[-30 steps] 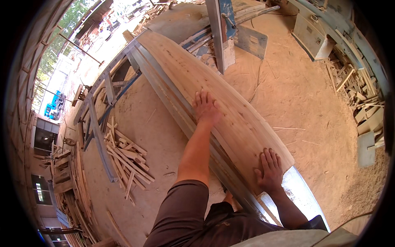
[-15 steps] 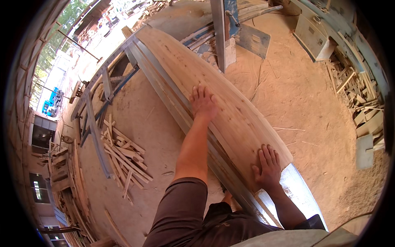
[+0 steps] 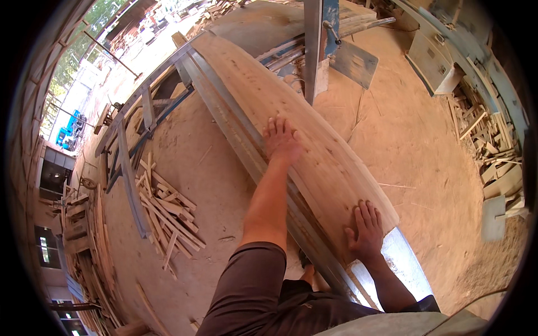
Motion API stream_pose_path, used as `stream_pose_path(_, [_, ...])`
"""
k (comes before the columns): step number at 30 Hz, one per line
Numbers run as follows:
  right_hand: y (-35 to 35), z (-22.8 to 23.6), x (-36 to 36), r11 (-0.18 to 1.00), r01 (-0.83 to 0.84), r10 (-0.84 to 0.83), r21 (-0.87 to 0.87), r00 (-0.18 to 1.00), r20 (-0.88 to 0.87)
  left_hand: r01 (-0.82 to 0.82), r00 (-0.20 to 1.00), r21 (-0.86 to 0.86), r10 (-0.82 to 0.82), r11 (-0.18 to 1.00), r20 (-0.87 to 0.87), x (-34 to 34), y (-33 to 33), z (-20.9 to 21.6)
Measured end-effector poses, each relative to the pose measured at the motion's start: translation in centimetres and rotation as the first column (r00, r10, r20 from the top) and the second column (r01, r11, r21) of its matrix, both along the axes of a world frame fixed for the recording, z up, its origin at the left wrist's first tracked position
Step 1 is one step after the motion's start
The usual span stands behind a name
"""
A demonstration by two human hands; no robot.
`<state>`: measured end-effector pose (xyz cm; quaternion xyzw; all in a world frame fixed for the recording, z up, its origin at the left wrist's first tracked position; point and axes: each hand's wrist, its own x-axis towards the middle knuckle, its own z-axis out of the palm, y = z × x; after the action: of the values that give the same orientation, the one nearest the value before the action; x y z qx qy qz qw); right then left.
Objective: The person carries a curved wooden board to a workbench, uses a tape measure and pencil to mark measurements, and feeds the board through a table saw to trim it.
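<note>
A long, wide pale wooden plank (image 3: 330,168) with small dark marks lies flat on a shiny metal table (image 3: 404,263), stretching from near right to far left. My left hand (image 3: 283,141) rests on its left part, about halfway along, fingers spread and palm down. Close to the plank's near end, my right hand (image 3: 367,231) also lies flat with the fingers stretched out and the thumb apart. A straight metal rail (image 3: 238,131) runs along the plank's left side. Neither hand is wrapped around anything.
An upright metal column (image 3: 312,53) stands just beyond the plank's right side. Loose wood strips (image 3: 171,210) lie on the floor to the left, beside a metal frame (image 3: 131,179). Offcuts (image 3: 493,140) are heaped at the right, below a grey metal box (image 3: 434,61).
The view has turned slightly, so the column and the plank's far end appear farther right. Both hands stay flat on the plank; I see no clear shift of the plank against the table.
</note>
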<state>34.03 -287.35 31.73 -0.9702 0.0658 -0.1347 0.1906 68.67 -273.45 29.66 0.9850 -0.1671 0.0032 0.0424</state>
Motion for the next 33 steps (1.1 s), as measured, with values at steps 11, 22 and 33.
stream_pose_path(11, [0.7,0.2,0.8,0.999,-0.004,0.004,-0.035,1.000,-0.018,0.003,0.992,0.054,0.004,0.999,-0.123,0.4,0.5,1.8])
stream_pose_path(22, [0.9,1.1,1.5,0.999,-0.014,0.015,-0.040,1.000,0.013,0.014,0.996,-0.025,-0.016,1.000,-0.085,0.9,0.7,1.9])
stream_pose_path(33, [1.5,1.0,2.2,0.999,-0.018,0.019,-0.027,0.999,0.036,0.020,0.999,-0.102,-0.022,0.995,-0.023,1.5,1.2,1.5])
